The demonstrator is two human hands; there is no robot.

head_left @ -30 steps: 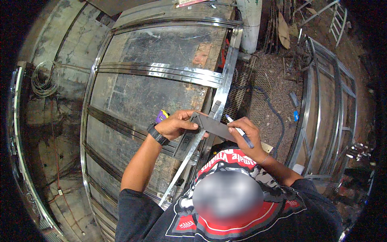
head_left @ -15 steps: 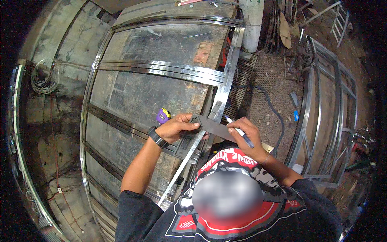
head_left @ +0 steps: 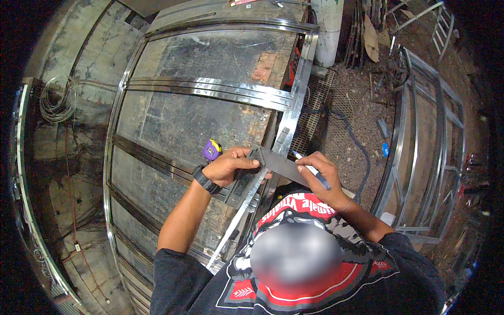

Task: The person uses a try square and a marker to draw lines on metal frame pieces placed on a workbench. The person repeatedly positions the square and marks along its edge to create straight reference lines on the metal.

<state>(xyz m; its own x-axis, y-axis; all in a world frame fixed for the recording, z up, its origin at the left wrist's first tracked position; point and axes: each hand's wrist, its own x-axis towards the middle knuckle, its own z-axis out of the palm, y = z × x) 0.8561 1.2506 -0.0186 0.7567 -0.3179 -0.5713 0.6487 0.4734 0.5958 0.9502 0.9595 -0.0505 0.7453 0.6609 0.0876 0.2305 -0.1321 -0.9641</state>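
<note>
My left hand [head_left: 231, 165] grips a dark try square [head_left: 281, 165], its thumb lying on the corner where stock and blade meet. The square rests across a shiny metal bar [head_left: 231, 231] that slants down toward my body. My right hand [head_left: 324, 170] pinches a white-and-dark marker pen [head_left: 322, 182] near the blade's far edge. Its light end points up and left, over the side of the frame. Just beyond my left hand, a purple and yellow tape measure [head_left: 212, 150] sits on the worktop. What lies under the square is partly hidden.
A large shiny metal frame [head_left: 210, 89] with crossbars covers the dark worktop [head_left: 178, 118]. Another metal frame [head_left: 415, 131] stands at the right, past a dark cable [head_left: 359, 147] on the ground. Coiled wire [head_left: 58, 100] hangs at the left.
</note>
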